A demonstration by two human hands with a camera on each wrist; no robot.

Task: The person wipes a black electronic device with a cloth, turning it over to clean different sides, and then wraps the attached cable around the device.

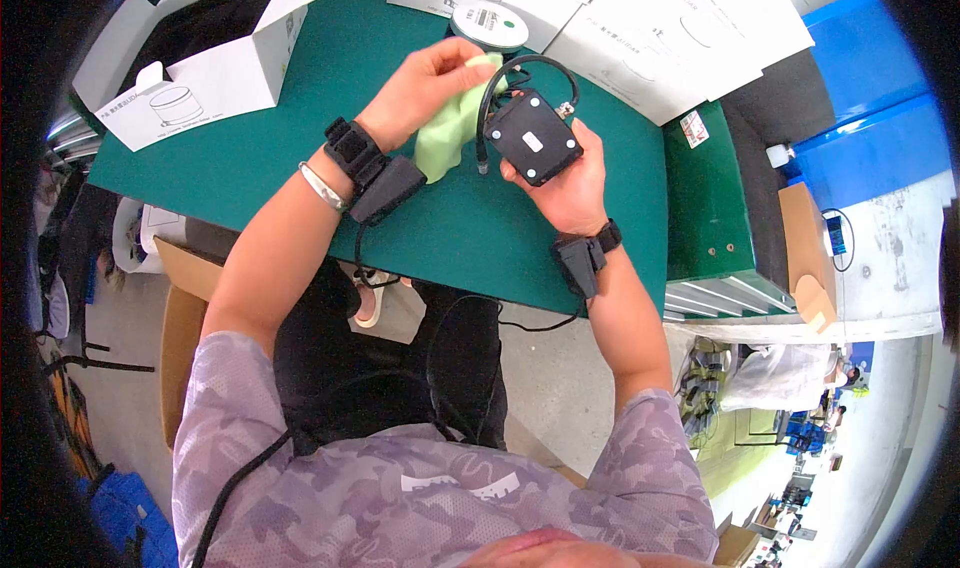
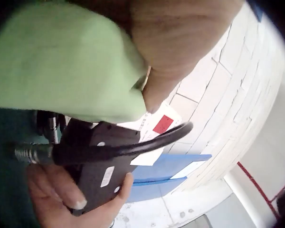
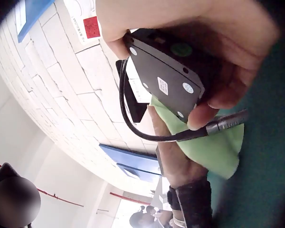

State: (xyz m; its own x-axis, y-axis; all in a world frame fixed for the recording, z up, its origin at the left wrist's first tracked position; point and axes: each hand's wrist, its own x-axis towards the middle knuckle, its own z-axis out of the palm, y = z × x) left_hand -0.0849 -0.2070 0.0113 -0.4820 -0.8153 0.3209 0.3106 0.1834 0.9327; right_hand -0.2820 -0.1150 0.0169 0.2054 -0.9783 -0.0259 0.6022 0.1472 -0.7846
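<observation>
My right hand (image 1: pixel 572 196) grips a flat black square box (image 1: pixel 535 136), its face with a small white label and pale round spots at the corners turned up toward the head camera. A black cable (image 1: pixel 545 60) loops from the box, and its metal-tipped connector (image 3: pixel 225 122) hangs beside it. Pinched in my left hand (image 1: pixel 415 93) is a light green cloth (image 1: pixel 447 138), draped down right beside the box. In the left wrist view the cloth (image 2: pixel 61 66) covers the upper left and overlaps part of the box. Both hands are over the green tabletop.
Just beyond the left hand stands a round white-topped device (image 1: pixel 490 28). White printed cartons lie at the back (image 1: pixel 640 43), and an open white carton (image 1: pixel 215 83) sits at the left. A dark green cabinet (image 1: pixel 708 203) adjoins the table's right side. Cords run from both wrist straps.
</observation>
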